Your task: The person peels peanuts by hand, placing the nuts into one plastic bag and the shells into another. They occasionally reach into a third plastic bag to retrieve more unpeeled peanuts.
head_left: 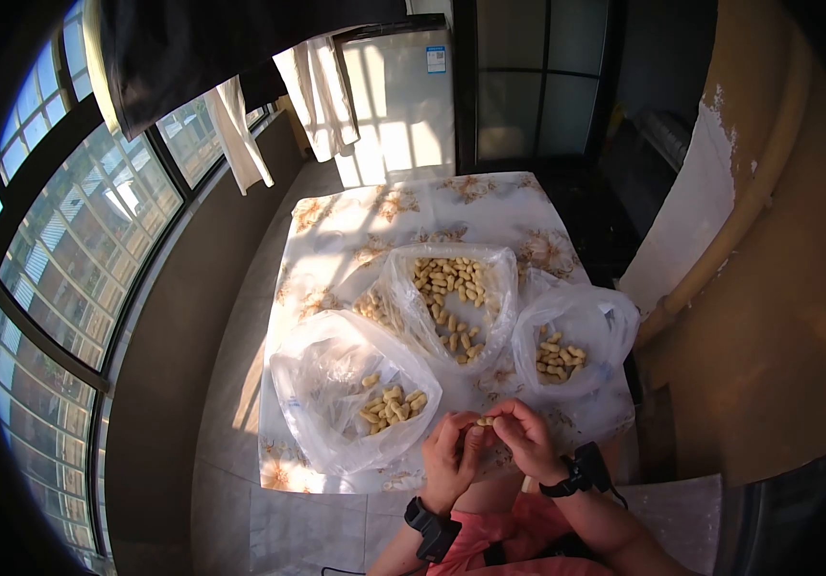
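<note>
Fingertips (473,438) on both sides are closed in on one small tan peanut (486,421), so that's the thing in hand right now. The left hand (452,457) has it pinched at one end with thumb and finger, and the right hand (526,442) has thumb and finger clamped at the other. Can't tell if the shell is cracked, it's too tiny.

It's held up just above the near edge of a table with a white cloth printed with brown-orange flowers (336,235). Three see-through white plastic bags sit open on it. The left bag (312,379) has a small heap of tan nuts (394,408) toward its right side, near the left hand. The middle bag (501,288), further back, holds the biggest spread (451,278). The right bag (614,322) has a little pile (559,361) and sits just past the right hand.

Both wrists have chunky black bands, one left (432,528), one right (586,468). Sunlight falls across the cloth from the big barred window (96,250) on the left.
</note>
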Demonstrator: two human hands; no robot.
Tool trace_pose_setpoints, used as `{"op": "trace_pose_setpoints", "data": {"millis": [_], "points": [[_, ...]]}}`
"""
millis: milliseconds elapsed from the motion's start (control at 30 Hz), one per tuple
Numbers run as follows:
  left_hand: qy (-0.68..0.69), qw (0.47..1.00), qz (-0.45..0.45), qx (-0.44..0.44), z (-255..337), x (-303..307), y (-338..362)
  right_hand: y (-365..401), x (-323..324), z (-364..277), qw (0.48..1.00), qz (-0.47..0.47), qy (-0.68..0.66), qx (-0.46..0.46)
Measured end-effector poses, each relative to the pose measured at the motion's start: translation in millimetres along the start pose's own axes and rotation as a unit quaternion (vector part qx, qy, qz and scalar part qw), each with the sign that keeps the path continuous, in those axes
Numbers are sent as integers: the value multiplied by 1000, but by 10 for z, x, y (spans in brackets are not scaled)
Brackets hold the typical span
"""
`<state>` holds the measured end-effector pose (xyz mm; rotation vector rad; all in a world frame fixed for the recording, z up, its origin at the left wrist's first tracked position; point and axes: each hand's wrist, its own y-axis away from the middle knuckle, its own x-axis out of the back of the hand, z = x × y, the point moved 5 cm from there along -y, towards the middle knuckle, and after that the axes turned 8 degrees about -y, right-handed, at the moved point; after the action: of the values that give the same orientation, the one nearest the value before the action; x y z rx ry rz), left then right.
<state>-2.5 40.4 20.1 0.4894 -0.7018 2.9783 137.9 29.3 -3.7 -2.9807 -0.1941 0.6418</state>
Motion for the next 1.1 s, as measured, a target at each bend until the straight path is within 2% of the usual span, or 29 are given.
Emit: {"op": "trace_pose_setpoints", "data": {"millis": [333, 733, 933, 1000, 1100], "points": [[-15, 999, -12, 48, 34, 4, -9, 2, 3, 39, 999, -7, -38, -8], [11, 999, -7, 51, -35, -45, 19, -1, -2, 18, 999, -17, -35, 0], [5, 999, -23, 48, -34, -43, 27, 18, -19, -76, 1000, 14, -5, 22], [-12, 999, -35, 28, 20, -1, -7, 29, 33, -167, 998, 47, -44, 14], [-35, 998, -44, 0, 53, 15, -42, 37, 138, -515, 992, 86, -46, 85]]}}
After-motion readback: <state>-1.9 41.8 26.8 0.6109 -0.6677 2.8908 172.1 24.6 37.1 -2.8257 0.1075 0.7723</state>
